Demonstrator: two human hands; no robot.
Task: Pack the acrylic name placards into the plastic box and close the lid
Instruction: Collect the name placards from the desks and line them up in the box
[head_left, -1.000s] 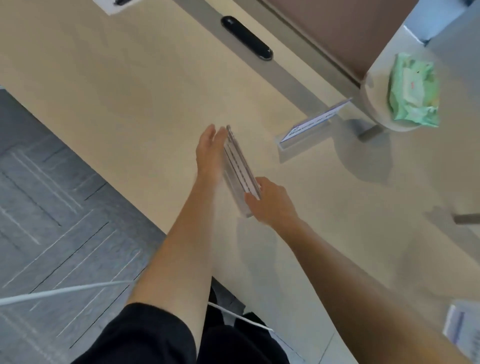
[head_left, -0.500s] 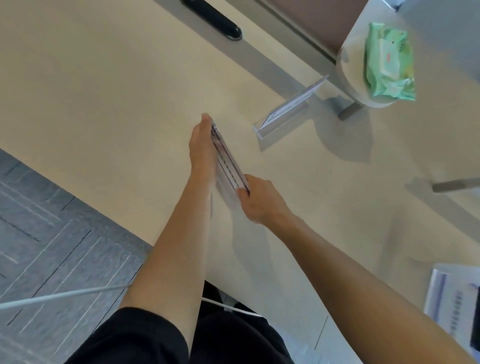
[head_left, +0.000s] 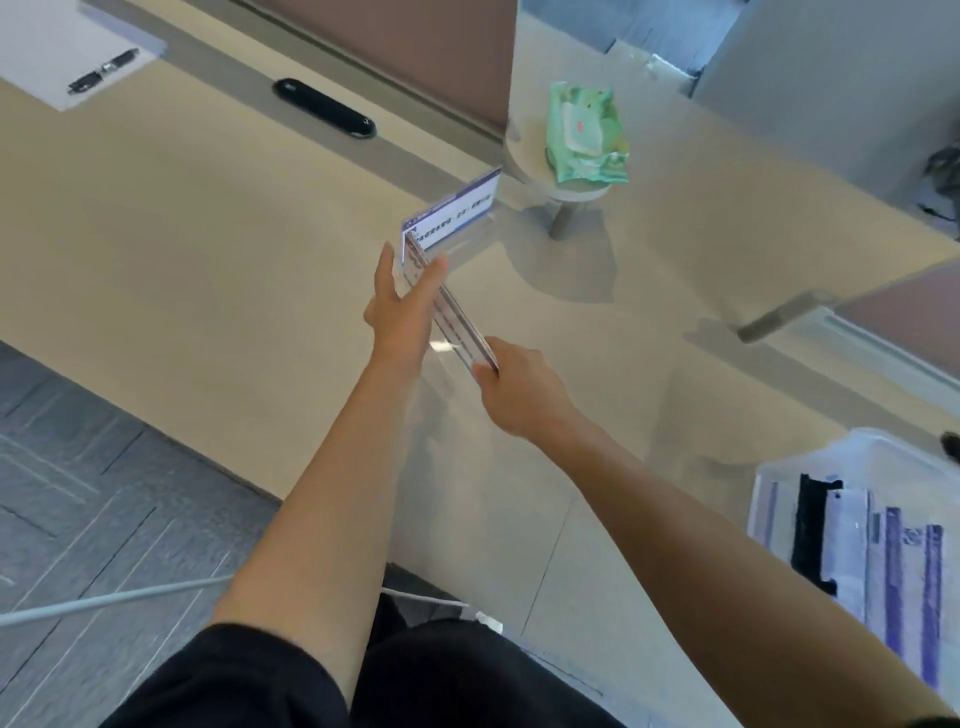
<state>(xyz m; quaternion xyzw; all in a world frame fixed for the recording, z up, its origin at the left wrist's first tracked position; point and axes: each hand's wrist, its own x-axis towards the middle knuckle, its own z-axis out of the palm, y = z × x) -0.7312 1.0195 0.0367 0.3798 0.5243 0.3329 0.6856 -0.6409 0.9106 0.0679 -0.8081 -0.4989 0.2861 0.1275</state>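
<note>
At the lower right edge, a clear plastic box (head_left: 763, 499) on the tabletop (head_left: 208, 234), filled with flat clear placards (head_left: 883, 561) laid side by side, purple stripes along their cards, and one black strip-shaped piece (head_left: 813, 530) among them. Well apart from it, near the middle, a stack of acrylic placards (head_left: 460, 319) turned on edge: thin clear sheets pressed face to face, white cards with purple borders showing along the top, clear feet below. Against the stack's far end, left grip (head_left: 402, 312) released, fingers straight and spread, flat on the sheets; at the near end, right grip (head_left: 519, 389) clenched on the stack, pinching it. Resting on the tabletop or raised off it: cannot tell. Just beyond the stack's far end, a single placard (head_left: 452, 213) standing upright, white card with a purple border and print too fine to read. Tabletop pale beige and matte, with a grey strip (head_left: 223, 52) along its far side and a black oval insert (head_left: 324, 108) set in that strip. Beyond the strip, a brown partition panel (head_left: 415, 47). Left of the tabletop, grey carpet floor (head_left: 78, 467) with thin line patterns, crossed by a white cable (head_left: 104, 603). Past the single placard, a small round white stand (head_left: 522, 156) carrying a green wipes pack (head_left: 587, 135). At the top left corner, a white sheet (head_left: 41, 47) with a black pen (head_left: 104, 69) on it.
</note>
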